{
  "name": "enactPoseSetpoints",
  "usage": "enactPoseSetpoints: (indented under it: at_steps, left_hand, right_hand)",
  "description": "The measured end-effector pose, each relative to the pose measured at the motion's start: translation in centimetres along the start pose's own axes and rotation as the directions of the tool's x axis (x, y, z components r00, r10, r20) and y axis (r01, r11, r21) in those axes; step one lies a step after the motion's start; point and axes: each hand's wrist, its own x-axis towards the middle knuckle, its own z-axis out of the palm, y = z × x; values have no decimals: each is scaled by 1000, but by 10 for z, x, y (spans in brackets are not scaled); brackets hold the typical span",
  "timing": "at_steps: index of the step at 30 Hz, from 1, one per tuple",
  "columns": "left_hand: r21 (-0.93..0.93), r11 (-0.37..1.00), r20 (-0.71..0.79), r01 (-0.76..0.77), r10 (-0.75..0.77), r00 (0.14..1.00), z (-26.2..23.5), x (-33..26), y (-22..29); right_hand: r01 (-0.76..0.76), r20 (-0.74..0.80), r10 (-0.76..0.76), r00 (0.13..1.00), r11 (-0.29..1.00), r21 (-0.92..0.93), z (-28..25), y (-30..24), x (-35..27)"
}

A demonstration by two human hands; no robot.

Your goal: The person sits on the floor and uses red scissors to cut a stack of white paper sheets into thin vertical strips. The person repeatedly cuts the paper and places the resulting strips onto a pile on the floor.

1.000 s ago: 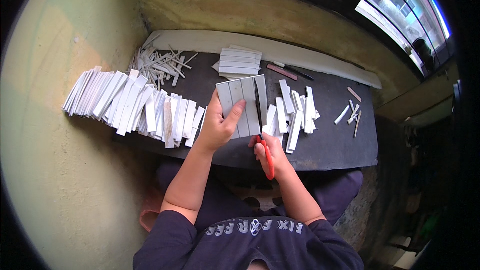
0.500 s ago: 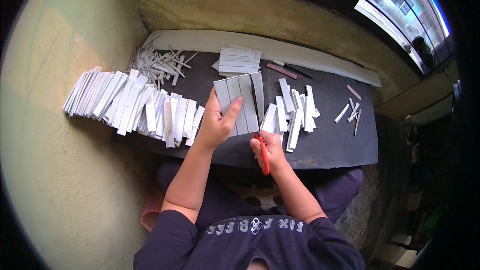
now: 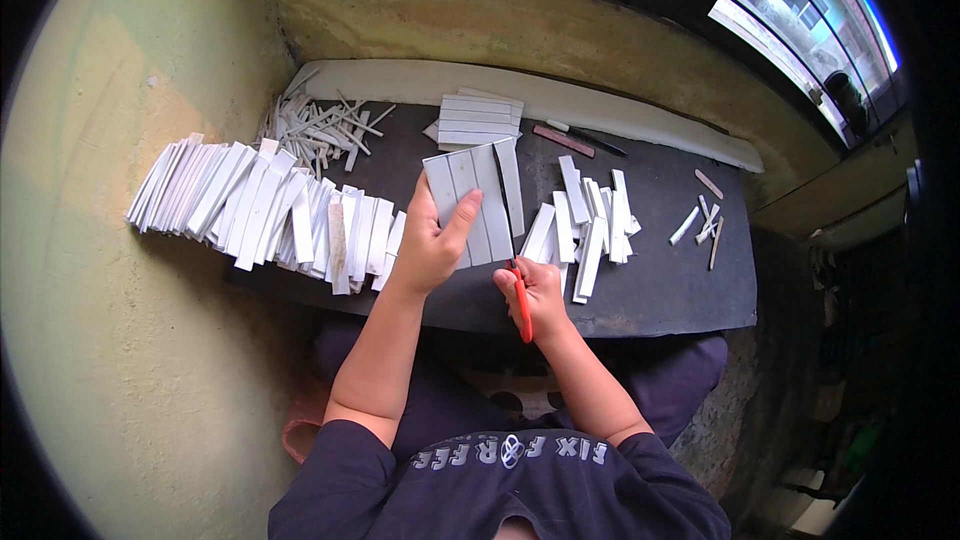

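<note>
My left hand (image 3: 432, 245) is closed on a white sheet (image 3: 468, 202) marked with dark lengthwise lines, thumb on top and fingers underneath. My right hand (image 3: 537, 298) grips scissors (image 3: 524, 308) with red-orange handles at the sheet's near right corner. Along the sheet's right side a narrow strip (image 3: 508, 180) leans away, with a dark gap between the two. How much of the blades lies in that gap I cannot make out. Just right of the sheet, a loose pile of white strips (image 3: 590, 225) rests on the dark tabletop (image 3: 660, 285).
A long row of white strips (image 3: 250, 202) spans the table's left side, with thin offcuts (image 3: 320, 128) behind it. More lined sheets (image 3: 480, 120) are stacked at the back, beside a reddish bar (image 3: 563, 140) and a black pen (image 3: 603, 144). Small sticks (image 3: 708, 223) lie far right.
The scissors and my right hand have shifted slightly left and up. The sheet has moved a little left, and its right strip now stands apart along a longer dark gap.
</note>
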Motion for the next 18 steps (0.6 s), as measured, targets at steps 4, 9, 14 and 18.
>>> enactPoseSetpoints:
  at_steps: [4, 9, 14, 18]
  left_hand:
    - [-11, 1000, -2, 2, -2, 1000, -1, 1, 0]
    - [-20, 1000, -5, 14, -14, 1000, -1, 1, -1]
    - [-19, 999, 43, 40, -39, 998, 8, -3, -2]
    - [39, 996, 185, 74, -80, 979, 22, -13, -12]
  right_hand:
    - [6, 1, -6, 1000, 1000, -2, 1, -1, 2]
    - [4, 10, -3, 1000, 999, -36, -1, -2, 2]
    - [-88, 38, 93, 995, 989, -116, -12, -15, -12]
    - [-175, -4, 175, 985, 983, -64, -27, -15, -24]
